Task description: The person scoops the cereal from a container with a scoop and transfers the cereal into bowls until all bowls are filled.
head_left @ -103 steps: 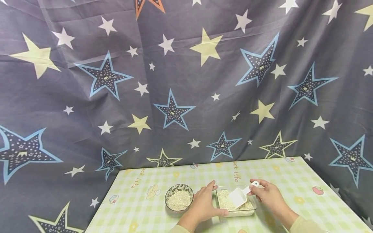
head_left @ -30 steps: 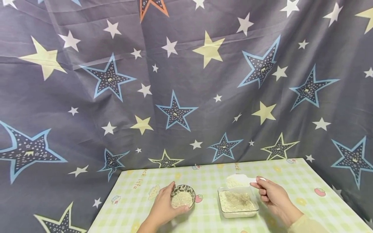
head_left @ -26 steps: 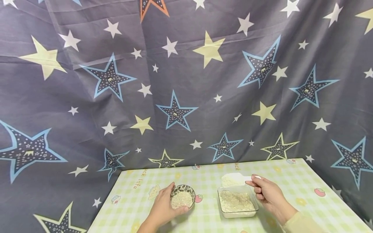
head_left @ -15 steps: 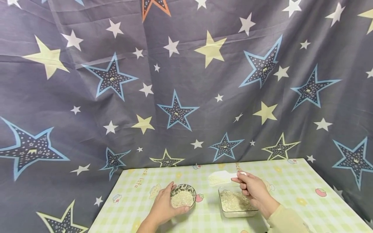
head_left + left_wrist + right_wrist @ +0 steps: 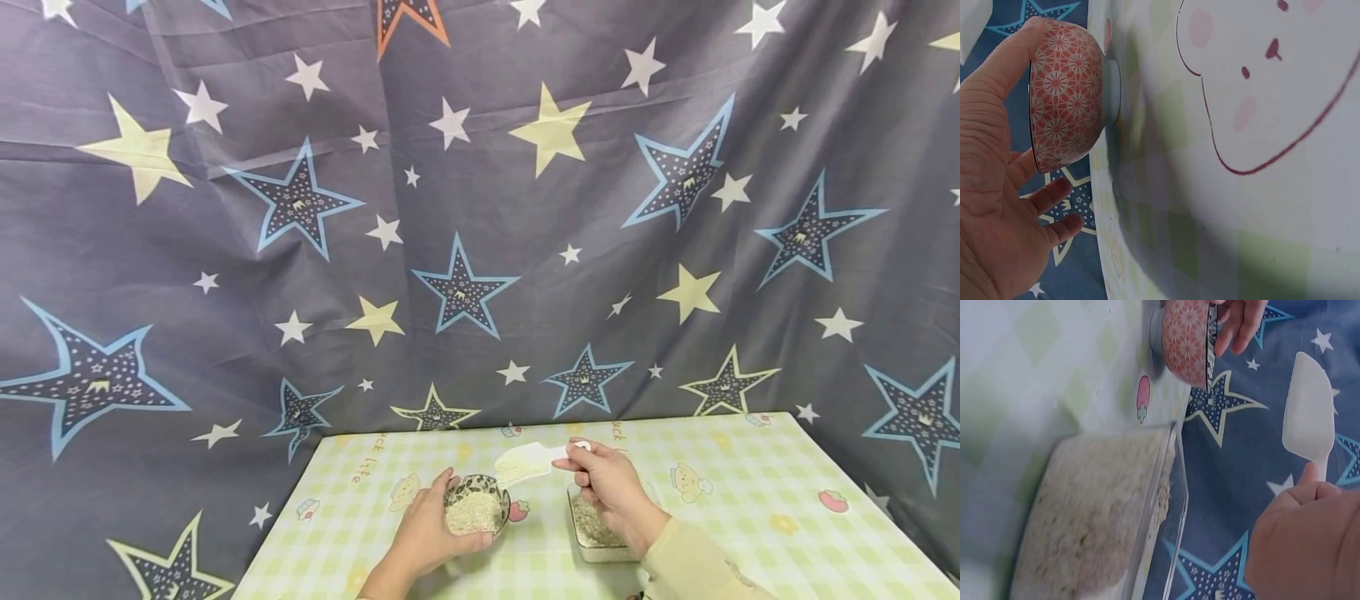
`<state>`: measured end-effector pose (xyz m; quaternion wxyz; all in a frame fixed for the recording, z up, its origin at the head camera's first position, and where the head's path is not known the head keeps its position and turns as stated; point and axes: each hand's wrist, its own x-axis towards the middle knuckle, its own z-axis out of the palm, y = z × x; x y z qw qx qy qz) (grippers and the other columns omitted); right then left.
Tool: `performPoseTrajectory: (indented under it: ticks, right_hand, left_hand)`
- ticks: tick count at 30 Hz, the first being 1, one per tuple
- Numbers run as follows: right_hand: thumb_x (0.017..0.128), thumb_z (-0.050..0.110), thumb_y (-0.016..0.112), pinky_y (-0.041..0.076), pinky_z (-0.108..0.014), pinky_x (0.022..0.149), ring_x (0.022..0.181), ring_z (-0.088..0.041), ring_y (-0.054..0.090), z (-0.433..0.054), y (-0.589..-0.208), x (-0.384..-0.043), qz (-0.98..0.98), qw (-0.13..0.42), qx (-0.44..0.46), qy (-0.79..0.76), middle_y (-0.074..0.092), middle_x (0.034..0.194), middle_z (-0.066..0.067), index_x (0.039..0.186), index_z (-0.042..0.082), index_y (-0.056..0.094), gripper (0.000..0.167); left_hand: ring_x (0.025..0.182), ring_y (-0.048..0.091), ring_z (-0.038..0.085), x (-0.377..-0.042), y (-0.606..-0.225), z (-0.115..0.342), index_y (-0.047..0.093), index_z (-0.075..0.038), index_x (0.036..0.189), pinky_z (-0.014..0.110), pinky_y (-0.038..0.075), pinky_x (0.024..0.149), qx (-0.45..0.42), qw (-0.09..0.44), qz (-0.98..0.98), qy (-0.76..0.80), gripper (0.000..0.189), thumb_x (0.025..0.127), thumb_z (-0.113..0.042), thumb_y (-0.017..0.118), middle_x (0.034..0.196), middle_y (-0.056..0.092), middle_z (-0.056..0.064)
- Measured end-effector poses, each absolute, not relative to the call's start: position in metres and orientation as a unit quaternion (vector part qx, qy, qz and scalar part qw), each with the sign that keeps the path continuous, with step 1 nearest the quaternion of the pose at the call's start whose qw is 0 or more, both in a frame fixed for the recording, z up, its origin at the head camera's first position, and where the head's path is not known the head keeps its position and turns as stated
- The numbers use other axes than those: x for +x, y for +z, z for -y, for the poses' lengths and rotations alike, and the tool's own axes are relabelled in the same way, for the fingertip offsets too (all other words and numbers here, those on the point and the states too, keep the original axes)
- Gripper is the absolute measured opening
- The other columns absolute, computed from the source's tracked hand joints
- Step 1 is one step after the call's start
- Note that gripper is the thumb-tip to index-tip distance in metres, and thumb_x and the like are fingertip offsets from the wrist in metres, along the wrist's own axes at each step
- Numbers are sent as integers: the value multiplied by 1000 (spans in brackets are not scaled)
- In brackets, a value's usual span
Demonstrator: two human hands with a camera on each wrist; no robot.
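My left hand [image 5: 431,525] holds a small bowl [image 5: 485,487] by its rim, thumb on the near side and fingers on the far side. The bowl [image 5: 1066,94] is red with white flowers outside, leaf-patterned inside, and contains pale oat-like flakes. Between thumb and fingers, my right hand [image 5: 611,492] pinches the handle of a white scoop [image 5: 528,461]. Pale flakes fill the scoop, which is in the air just beyond the bowl's right rim. Under my right hand stands a rectangular glass container [image 5: 603,554], partly hidden; the right wrist view shows flakes inside it.
A green-and-white checked tablecloth [image 5: 750,542] with cartoon prints covers the table. Behind the table hangs a dark star-patterned curtain [image 5: 495,208]. The glass container sits to the right of the bowl.
My left hand has gone from the glass container to the bowl. The scoop has risen out of the container with flakes and moved left, up to the bowl's rim.
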<state>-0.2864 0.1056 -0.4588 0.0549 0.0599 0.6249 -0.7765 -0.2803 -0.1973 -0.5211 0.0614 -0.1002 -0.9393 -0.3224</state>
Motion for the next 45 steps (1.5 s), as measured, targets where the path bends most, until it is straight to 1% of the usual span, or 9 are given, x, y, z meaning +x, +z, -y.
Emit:
performPoseTrajectory:
  ticks: [11, 16, 21, 23, 25, 29, 31, 35, 45]
  right_hand:
    - [101, 12, 70, 29, -16, 46, 54, -4, 41, -70, -457, -287, -672, -24, 50, -739, 82, 81, -3, 132, 0, 65, 34]
    - [98, 12, 72, 36, -17, 48, 56, -4, 52, -63, -457, -288, -696, -74, 26, -714, 82, 83, -10, 132, 1, 68, 35]
    - [100, 10, 73, 36, -18, 50, 59, -3, 60, -61, -455, -285, -730, -127, -33, -671, 83, 89, -14, 129, 2, 71, 30]
    - [101, 10, 73, 35, -19, 50, 56, -3, 58, -60, -454, -283, -741, -146, -61, -653, 83, 90, -15, 128, 4, 71, 27]
    - [101, 10, 73, 35, -19, 50, 55, -1, 58, -59, -453, -280, -749, -165, -89, -636, 82, 86, -11, 127, 8, 72, 26]
    - [102, 12, 74, 30, -16, 46, 48, 4, 35, -54, -453, -274, -762, -225, -166, -583, 77, 73, -1, 126, 16, 73, 25]
    - [101, 10, 74, 31, -14, 45, 51, 8, 34, -52, -455, -273, -763, -271, -220, -543, 70, 65, 5, 126, 17, 73, 26]
    - [97, 5, 76, 36, -8, 47, 56, 13, 36, -50, -459, -271, -753, -342, -309, -469, 68, 66, 9, 125, 16, 73, 30]
    - [94, 1, 77, 39, -6, 49, 57, 14, 42, -49, -463, -270, -744, -364, -334, -450, 75, 73, 8, 126, 17, 72, 36]
  left_hand:
    - [134, 58, 39, -280, -519, 193, 40, -2, 162, 64, 49, 114, -98, 51, 939, -327, 129, 64, -64, 96, 153, 62, 9]
    - [134, 59, 39, -280, -518, 191, 41, -2, 161, 64, 49, 114, -101, 56, 938, -327, 128, 64, -64, 96, 152, 63, 9]
    - [133, 59, 38, -280, -518, 192, 42, -2, 161, 63, 50, 113, -100, 58, 939, -324, 128, 64, -65, 96, 151, 63, 8]
    - [133, 60, 38, -280, -517, 192, 42, -3, 161, 63, 50, 113, -98, 58, 940, -322, 127, 64, -65, 96, 151, 63, 8]
    - [133, 60, 39, -280, -518, 192, 42, -3, 161, 63, 50, 113, -98, 60, 941, -319, 128, 63, -65, 96, 151, 63, 8]
    - [133, 59, 39, -280, -519, 193, 41, -2, 161, 64, 50, 113, -98, 54, 941, -318, 128, 65, -66, 95, 151, 63, 9]
    - [134, 59, 39, -279, -519, 194, 40, -2, 161, 64, 50, 112, -97, 50, 942, -319, 128, 65, -67, 94, 152, 63, 9]
    - [134, 59, 39, -279, -520, 195, 40, -2, 161, 66, 49, 113, -96, 51, 942, -317, 129, 65, -68, 94, 152, 63, 10]
    - [133, 59, 38, -278, -519, 196, 40, -1, 161, 64, 49, 113, -95, 54, 942, -317, 129, 65, -67, 95, 152, 63, 10]
